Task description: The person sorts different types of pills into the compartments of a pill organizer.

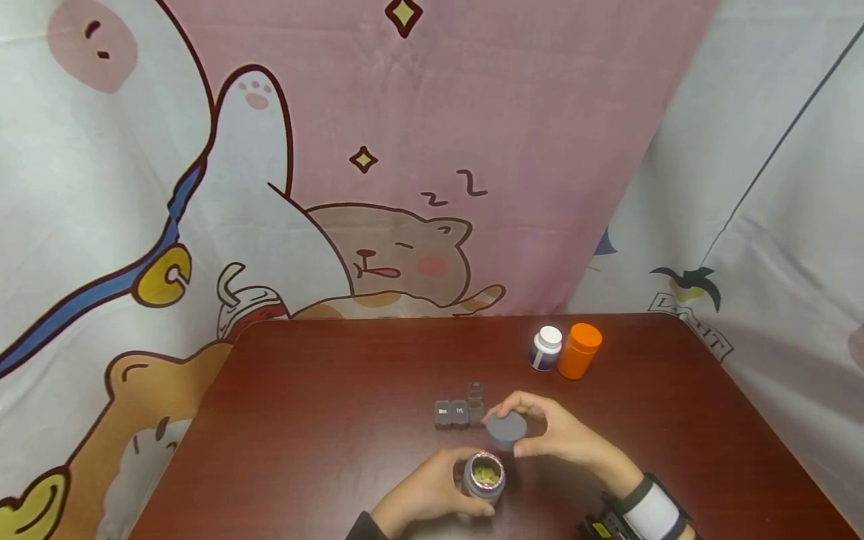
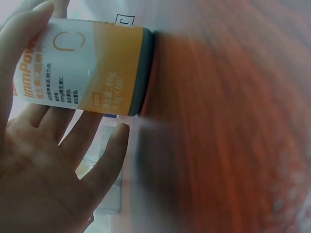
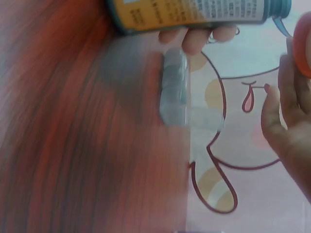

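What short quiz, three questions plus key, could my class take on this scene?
1. Which hand holds the lid?

2. True or false: in the head view, the orange bottle stands to the right of the white-capped bottle.

3. The held bottle in the left hand is: (a) capped, (b) uncapped, (c) lying flat on its side.

Key: 1. The right hand. 2. True. 3. b; its yellow-green contents show through the mouth.
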Motion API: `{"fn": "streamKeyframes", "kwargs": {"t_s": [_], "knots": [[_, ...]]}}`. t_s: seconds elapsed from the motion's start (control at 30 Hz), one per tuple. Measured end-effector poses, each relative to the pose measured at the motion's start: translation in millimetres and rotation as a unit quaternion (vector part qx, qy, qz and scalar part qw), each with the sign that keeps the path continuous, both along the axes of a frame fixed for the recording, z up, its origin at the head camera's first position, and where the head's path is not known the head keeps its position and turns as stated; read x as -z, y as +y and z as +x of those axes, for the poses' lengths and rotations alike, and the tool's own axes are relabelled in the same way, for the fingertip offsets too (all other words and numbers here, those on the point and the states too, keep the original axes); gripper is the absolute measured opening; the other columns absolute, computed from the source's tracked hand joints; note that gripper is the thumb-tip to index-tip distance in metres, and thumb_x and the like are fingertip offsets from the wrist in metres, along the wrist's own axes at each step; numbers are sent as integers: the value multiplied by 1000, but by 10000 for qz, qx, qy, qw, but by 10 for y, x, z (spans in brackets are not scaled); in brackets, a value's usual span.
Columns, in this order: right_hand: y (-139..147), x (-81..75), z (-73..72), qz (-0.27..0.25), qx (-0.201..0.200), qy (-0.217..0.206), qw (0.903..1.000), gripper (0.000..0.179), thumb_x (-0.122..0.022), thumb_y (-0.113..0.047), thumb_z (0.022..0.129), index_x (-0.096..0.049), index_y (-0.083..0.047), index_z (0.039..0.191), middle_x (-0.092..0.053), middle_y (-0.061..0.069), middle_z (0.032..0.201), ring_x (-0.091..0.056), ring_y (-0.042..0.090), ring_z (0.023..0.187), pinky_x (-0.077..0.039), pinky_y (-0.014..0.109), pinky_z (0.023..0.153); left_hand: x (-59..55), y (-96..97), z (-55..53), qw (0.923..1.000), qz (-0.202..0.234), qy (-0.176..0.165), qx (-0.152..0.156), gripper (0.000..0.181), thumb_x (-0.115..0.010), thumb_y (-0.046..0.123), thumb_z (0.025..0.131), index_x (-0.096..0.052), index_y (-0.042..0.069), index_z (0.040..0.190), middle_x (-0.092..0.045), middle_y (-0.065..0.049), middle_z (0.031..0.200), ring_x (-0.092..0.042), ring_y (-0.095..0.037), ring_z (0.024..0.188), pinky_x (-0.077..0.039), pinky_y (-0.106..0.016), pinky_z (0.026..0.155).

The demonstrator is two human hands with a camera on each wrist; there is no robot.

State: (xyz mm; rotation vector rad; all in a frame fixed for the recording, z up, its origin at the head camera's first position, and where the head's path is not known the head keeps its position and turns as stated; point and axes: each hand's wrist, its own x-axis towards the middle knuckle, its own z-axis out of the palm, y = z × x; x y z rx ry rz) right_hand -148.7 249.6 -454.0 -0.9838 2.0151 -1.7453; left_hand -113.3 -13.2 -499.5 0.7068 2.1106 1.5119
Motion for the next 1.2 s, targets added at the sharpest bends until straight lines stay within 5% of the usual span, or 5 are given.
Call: {"fn": "streamKeyframes", "kwargs": {"t_s": [0.27, 0.47, 0.53, 0.87, 1.2], "knots": [[320, -51, 241, 1640, 1548, 185, 9741, 36, -66, -17, 103, -47, 0, 128, -65, 11, 114, -64, 2, 99, -56, 24, 79, -10, -7, 17, 9997, -182, 91, -128, 60, -95, 21, 74, -71, 18, 129, -74, 16, 116, -65, -3, 114, -50, -29, 104], [606, -49, 409, 3808, 1962, 1532, 8905, 62, -94, -31, 77, -50, -10, 114, -56, -6, 90, -48, 1, 75, -43, 24, 65, -1, -7, 20, 9990, -360, 175, -187, 62, -96, 24, 74, -70, 20, 130, -72, 18, 116, -64, -3, 114, -50, -32, 105], [695, -27, 439, 4163, 1911, 1675, 8730, 64, -97, -25, 70, -51, -10, 111, -53, -6, 90, -46, 3, 74, -43, 25, 63, 0, -11, 20, 9986, -437, 202, -215, 63, -96, 25, 74, -70, 21, 130, -72, 18, 116, -64, -3, 113, -51, -33, 105], [1009, 127, 517, 4571, 1764, 1789, 8532, 62, -99, -18, 65, -57, -9, 110, -54, -2, 103, -51, 5, 82, -50, 29, 64, 3, -10, 19, 9983, -496, 243, -193, 62, -95, 27, 74, -70, 24, 130, -72, 19, 119, -64, -5, 117, -52, -41, 107], [1110, 299, 555, 5045, 2081, 2110, 8109, 66, -98, -38, 58, -64, -9, 107, -60, 0, 102, -63, 18, 85, -57, 39, 72, -2, -11, 35, 9980, -512, 308, -218, 64, -95, 27, 74, -69, 21, 133, -71, 17, 120, -63, -5, 117, -52, -39, 107]]}}
